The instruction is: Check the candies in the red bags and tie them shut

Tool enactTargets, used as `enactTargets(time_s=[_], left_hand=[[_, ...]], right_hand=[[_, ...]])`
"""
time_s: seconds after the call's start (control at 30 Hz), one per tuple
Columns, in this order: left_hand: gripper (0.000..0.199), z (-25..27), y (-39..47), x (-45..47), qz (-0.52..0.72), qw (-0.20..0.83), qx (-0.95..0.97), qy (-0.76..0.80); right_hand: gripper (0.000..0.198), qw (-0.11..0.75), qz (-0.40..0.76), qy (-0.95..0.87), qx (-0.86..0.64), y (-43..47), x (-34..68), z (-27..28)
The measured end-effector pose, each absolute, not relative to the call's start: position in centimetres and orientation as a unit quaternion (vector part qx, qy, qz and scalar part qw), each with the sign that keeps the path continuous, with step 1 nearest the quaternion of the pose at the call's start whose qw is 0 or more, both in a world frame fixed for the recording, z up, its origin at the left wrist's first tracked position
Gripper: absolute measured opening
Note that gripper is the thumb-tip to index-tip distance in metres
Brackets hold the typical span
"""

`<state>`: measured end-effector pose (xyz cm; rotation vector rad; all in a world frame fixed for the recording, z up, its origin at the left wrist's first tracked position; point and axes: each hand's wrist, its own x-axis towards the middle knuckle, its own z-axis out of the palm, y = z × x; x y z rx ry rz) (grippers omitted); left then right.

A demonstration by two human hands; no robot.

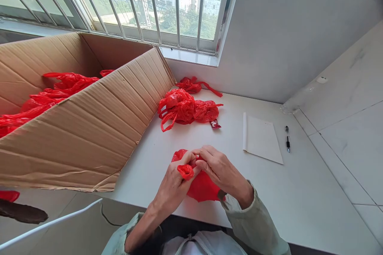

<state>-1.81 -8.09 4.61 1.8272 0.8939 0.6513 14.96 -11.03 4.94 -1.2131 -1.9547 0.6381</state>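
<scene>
A red plastic bag (204,187) is gripped between both hands above the front part of the white table. My left hand (176,177) is closed round it, and a gathered loop of the bag pokes out near the thumb. From the right, my right hand (220,167) pinches the same bag, its fingertips meeting the left fingers. Part of the bag shows behind the left hand, and more hangs below the right. Farther back on the table lie crumpled red plastic bags (182,107) with handle loops showing. A small dark red packet (215,124) rests against them.
To the left stands a large open cardboard box (89,127) with more red bags (60,91) inside. A white pad (263,137) and a black pen (287,139) lie on the right of the table (314,195). Behind are a wall and a barred window (167,8).
</scene>
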Motion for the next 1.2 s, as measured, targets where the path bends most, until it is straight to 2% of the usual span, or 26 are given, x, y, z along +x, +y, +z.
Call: enactTargets(time_s=[0.1,0.27,0.33,0.43,0.53,0.6,0.67,0.8,0.9,1.2], left_hand=[[0.022,4.5,-8.1,-2.0,0.243,0.472,0.762,0.372],[0.024,4.2,-7.8,-2.1,0.256,0.482,0.741,0.390],[0.027,4.2,-7.4,-2.5,0.277,0.566,0.675,0.384],[0.032,4.0,-7.0,-3.4,0.281,0.731,0.525,0.332],[0.034,3.7,-7.0,-4.1,0.283,0.765,0.481,0.320],[0.034,3.4,-7.2,-4.3,0.297,0.747,0.503,0.317],[0.030,3.4,-7.4,-4.3,0.301,0.728,0.535,0.306],[0.022,3.9,-7.4,-4.4,0.268,0.649,0.652,0.287],[0.019,4.0,-7.8,-4.4,0.285,0.541,0.737,0.287],[0.019,1.7,-8.4,-2.9,0.454,0.206,0.849,0.174]], right_hand=[[0.024,0.336,0.180,-0.779,-0.497,-10.6,15.0,4.3],[0.028,0.291,-0.024,-0.782,-0.551,-10.9,15.0,4.8],[0.028,0.302,-0.055,-0.771,-0.559,-11.8,14.6,5.0],[0.027,0.326,-0.036,-0.769,-0.549,-13.6,13.4,4.5],[0.027,0.315,0.009,-0.789,-0.527,-15.0,12.7,3.6],[0.026,0.297,0.041,-0.799,-0.521,-15.4,12.9,3.4],[0.023,0.313,0.079,-0.790,-0.521,-15.4,13.4,3.7],[0.016,0.437,0.208,-0.709,-0.512,-14.2,14.0,4.4],[0.023,0.456,0.284,-0.683,-0.495,-13.1,13.4,3.8],[0.017,0.520,0.434,-0.527,-0.514,-12.4,13.0,1.1]])
